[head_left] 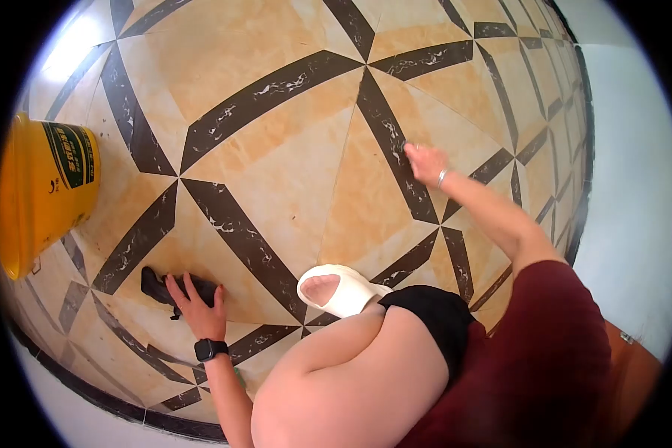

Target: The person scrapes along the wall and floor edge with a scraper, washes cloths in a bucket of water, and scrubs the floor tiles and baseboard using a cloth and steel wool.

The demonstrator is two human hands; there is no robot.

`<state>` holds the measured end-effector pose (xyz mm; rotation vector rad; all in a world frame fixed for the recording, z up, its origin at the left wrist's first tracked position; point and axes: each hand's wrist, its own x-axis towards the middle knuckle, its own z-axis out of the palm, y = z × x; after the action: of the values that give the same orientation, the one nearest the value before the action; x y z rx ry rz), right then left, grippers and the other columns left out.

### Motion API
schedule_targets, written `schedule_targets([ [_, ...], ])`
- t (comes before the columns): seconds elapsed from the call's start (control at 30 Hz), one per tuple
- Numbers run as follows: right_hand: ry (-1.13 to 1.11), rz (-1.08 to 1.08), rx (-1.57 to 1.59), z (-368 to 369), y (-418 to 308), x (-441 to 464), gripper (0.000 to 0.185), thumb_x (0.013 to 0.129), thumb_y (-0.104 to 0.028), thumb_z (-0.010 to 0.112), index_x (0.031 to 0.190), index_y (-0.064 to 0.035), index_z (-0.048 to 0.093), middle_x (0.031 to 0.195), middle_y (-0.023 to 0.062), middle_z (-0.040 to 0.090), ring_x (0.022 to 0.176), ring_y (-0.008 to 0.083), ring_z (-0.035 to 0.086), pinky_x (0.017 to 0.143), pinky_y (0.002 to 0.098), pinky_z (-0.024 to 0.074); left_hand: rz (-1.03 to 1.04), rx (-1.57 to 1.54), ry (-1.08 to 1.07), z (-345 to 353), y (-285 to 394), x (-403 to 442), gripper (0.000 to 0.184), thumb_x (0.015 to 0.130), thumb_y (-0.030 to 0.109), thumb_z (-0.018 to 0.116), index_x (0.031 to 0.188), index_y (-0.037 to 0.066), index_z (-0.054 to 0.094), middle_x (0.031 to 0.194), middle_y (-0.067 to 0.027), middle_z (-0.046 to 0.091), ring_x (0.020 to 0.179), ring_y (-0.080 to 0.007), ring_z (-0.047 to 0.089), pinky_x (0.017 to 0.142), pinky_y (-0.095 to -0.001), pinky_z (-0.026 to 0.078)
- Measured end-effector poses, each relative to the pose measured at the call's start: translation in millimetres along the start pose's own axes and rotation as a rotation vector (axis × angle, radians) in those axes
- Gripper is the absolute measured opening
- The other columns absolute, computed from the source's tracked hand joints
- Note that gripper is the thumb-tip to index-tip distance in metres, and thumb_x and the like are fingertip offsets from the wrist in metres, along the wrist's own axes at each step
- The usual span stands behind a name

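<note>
My left hand (199, 306), with a black watch on the wrist, is at the lower left. Its fingers are spread across a dark object shaped like a shoe (155, 287), and the thumb rests at the object's right end. The palm side and part of the object are hidden under the hand. A small black piece sticks out below it. My right hand (428, 164), with a silver bracelet, is held out at the upper right above the tiles. Its fingers are closed and pressed together; whatever may be inside them cannot be made out.
A yellow bucket (52, 187) with a green label lies or stands at the left edge. Patterned tiles (291, 157) cover the floor. My foot in a white slipper (343, 291) is at the middle. A pale wall (627, 149) runs along the right.
</note>
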<state>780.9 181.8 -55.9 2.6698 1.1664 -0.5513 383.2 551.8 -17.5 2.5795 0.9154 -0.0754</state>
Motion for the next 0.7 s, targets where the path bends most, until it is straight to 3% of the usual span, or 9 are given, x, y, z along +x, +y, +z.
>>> schedule_targets([
  [0.03, -0.072, 0.180, -0.071, -3, 12, 13, 0.014, 0.087, -0.019, 0.038, 0.095, -0.0106, 0.047, 0.076, 0.0159, 0.061, 0.069, 0.0378, 0.058, 0.058, 0.0480, 0.0441, 0.013, -0.025, 0.004, 0, -3, -1, 0.067, 0.073, 0.015, 0.066, 0.132, 0.008, 0.036, 0.140, -0.0259, 0.020, 0.130, -0.0411, 0.019, 0.105, -0.0476, 0.022],
  [0.13, 0.191, 0.361, 0.073, 0, 9, 28, 0.014, 0.085, -0.016, 0.039, 0.095, -0.0105, 0.048, 0.076, 0.0154, 0.061, 0.067, 0.0378, 0.058, 0.057, 0.0476, 0.0441, -0.028, -0.050, -0.057, 2, -14, -4, 0.066, 0.072, 0.020, 0.070, 0.126, -0.002, 0.038, 0.140, -0.0222, 0.023, 0.132, -0.0389, 0.016, 0.106, -0.0461, 0.020],
  [0.2, 0.117, 0.193, 0.106, 13, -49, 3, 0.015, 0.080, -0.013, 0.047, 0.094, -0.0092, 0.050, 0.076, 0.0121, 0.061, 0.066, 0.0317, 0.061, 0.055, 0.0422, 0.0469, 0.007, 0.001, -0.034, 4, -16, -4, 0.066, 0.072, 0.024, 0.070, 0.125, -0.002, 0.040, 0.141, -0.0216, 0.023, 0.132, -0.0390, 0.016, 0.106, -0.0460, 0.020],
  [0.27, 0.131, -0.259, 0.151, 8, -124, -4, 0.012, 0.078, -0.013, 0.048, 0.089, -0.0105, 0.052, 0.072, 0.0118, 0.060, 0.063, 0.0278, 0.061, 0.051, 0.0395, 0.0470, -0.010, -0.041, -0.018, 3, -11, -2, 0.065, 0.070, 0.023, 0.071, 0.124, 0.001, 0.043, 0.142, -0.0203, 0.021, 0.132, -0.0389, 0.016, 0.106, -0.0471, 0.021],
  [0.33, 0.197, -0.302, 0.011, 2, -166, 32, 0.011, 0.075, -0.012, 0.049, 0.086, -0.0119, 0.052, 0.069, 0.0110, 0.059, 0.064, 0.0246, 0.062, 0.049, 0.0378, 0.0472, -0.015, 0.150, -0.014, -6, -4, -4, 0.063, 0.069, 0.023, 0.072, 0.123, 0.007, 0.045, 0.142, -0.0202, 0.020, 0.131, -0.0403, 0.017, 0.104, -0.0481, 0.024],
  [0.43, 0.194, 0.076, 0.150, -22, -192, 70, 0.014, 0.074, -0.013, 0.051, 0.087, -0.0099, 0.052, 0.072, 0.0105, 0.060, 0.064, 0.0266, 0.063, 0.048, 0.0390, 0.0477, -0.104, 0.174, -0.037, -16, -12, -27, 0.060, 0.067, 0.021, 0.073, 0.121, 0.015, 0.049, 0.142, -0.0204, 0.019, 0.130, -0.0427, 0.019, 0.102, -0.0495, 0.027],
  [0.5, 0.184, -0.255, 0.068, -7, -216, 36, 0.016, 0.075, -0.014, 0.052, 0.090, -0.0079, 0.053, 0.075, 0.0124, 0.062, 0.067, 0.0271, 0.064, 0.049, 0.0395, 0.0484, -0.158, 0.030, -0.014, -8, -27, -38, 0.058, 0.066, 0.017, 0.073, 0.119, 0.019, 0.051, 0.142, -0.0212, 0.019, 0.126, -0.0472, 0.023, 0.101, -0.0500, 0.029],
  [0.57, 0.206, -0.364, 0.046, -5, -212, 29, 0.014, 0.076, -0.012, 0.050, 0.089, -0.0074, 0.052, 0.072, 0.0118, 0.061, 0.062, 0.0267, 0.062, 0.046, 0.0384, 0.0465, -0.149, -0.018, -0.004, -2, -35, -50, 0.057, 0.066, 0.015, 0.073, 0.118, 0.017, 0.051, 0.141, -0.0223, 0.019, 0.124, -0.0483, 0.024, 0.101, -0.0495, 0.029],
  [0.7, 0.173, -0.077, 0.016, -10, -194, 63, 0.008, 0.077, -0.008, 0.047, 0.084, -0.0078, 0.050, 0.068, 0.0096, 0.060, 0.049, 0.0255, 0.058, 0.038, 0.0360, 0.0418, -0.134, -0.070, 0.005, 0, -37, -56, 0.057, 0.067, 0.013, 0.072, 0.119, 0.015, 0.050, 0.140, -0.0255, 0.019, 0.121, -0.0507, 0.027, 0.100, -0.0489, 0.030],
])
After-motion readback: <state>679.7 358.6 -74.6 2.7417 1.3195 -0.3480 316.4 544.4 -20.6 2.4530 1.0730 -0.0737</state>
